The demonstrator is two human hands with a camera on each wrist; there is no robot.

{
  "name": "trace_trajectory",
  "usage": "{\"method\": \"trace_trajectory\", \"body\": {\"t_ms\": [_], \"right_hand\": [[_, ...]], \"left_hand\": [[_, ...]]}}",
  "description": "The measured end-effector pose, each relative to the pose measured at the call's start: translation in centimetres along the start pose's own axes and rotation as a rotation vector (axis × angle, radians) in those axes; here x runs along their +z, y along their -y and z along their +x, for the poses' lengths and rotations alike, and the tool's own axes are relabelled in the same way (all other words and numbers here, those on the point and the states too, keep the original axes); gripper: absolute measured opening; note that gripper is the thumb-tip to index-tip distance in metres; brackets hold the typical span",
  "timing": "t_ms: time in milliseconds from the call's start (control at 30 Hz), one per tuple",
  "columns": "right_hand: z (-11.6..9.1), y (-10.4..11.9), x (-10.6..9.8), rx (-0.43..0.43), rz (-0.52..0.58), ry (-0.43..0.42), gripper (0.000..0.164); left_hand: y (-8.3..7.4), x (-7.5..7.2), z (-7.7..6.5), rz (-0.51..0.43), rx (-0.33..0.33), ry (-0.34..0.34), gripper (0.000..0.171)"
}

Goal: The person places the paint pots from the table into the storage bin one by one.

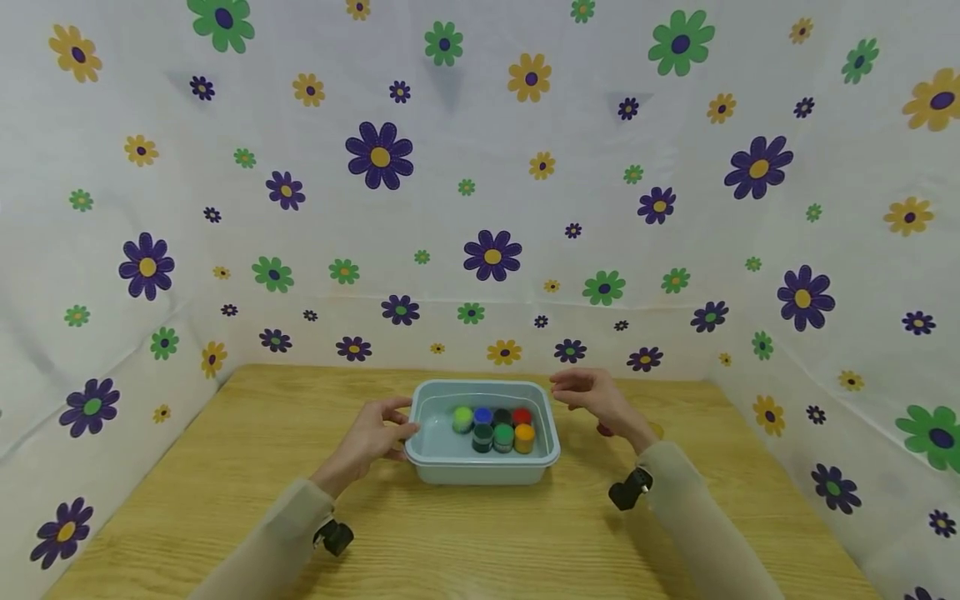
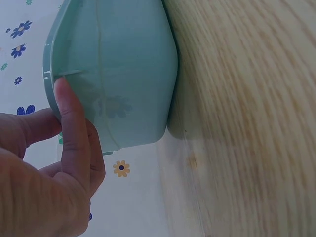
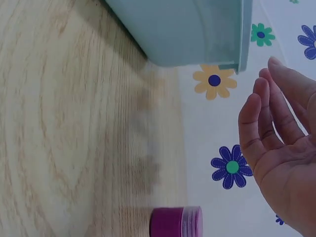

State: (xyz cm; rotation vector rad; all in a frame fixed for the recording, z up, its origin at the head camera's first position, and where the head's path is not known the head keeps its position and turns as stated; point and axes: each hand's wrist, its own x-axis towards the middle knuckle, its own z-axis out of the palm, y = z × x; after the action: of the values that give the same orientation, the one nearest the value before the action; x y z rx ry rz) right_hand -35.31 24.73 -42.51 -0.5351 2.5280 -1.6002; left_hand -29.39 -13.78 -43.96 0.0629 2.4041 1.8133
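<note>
A pale blue-green plastic tub (image 1: pixel 480 473) stands on the table with several small paint jars inside. Among these are a light green jar (image 1: pixel 462 419), a red-lidded jar (image 1: pixel 521 416) and an orange jar (image 1: pixel 524 438). My left hand (image 1: pixel 372 433) holds the tub's left rim, its fingers and thumb bent at the edge in the left wrist view. Just off the tub's right back corner hovers my right hand (image 1: pixel 592 395), fingers loosely bent and holding nothing. On the table below it lies a purple jar (image 3: pixel 170 222) with a clear rim, largely hidden by the wrist in the head view.
A yellow-orange thing (image 1: pixel 657 430) shows partly behind the right wrist. Flower-printed white cloth (image 1: pixel 480 200) hangs behind the wooden table (image 1: pixel 480 542) and along both sides. Each wrist wears a black camera.
</note>
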Motion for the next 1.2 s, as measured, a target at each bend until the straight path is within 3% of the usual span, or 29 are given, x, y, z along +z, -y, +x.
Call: {"method": "trace_trajectory", "body": {"t_ms": [367,500,800,1200], "right_hand": [[-0.2,-0.5,-1.7,0.021,-0.23,-0.016,0.03],[-0.4,-0.6,-2.5,0.066,-0.295,-0.012,0.028],[-1.2,-1.2,-4.1,0.139,-0.346,0.053,0.03],[-2.0,-1.8,-4.4,0.24,-0.35,0.09,0.035]], "left_hand": [[0.1,0.1,-0.1,0.004,0.001,-0.007,0.05],[0.0,0.1,-0.1,0.004,-0.007,-0.011,0.05],[-0.1,0.2,0.0,0.0,-0.018,-0.021,0.052],[-0.1,0.2,-0.1,0.004,-0.021,-0.023,0.051]]}}
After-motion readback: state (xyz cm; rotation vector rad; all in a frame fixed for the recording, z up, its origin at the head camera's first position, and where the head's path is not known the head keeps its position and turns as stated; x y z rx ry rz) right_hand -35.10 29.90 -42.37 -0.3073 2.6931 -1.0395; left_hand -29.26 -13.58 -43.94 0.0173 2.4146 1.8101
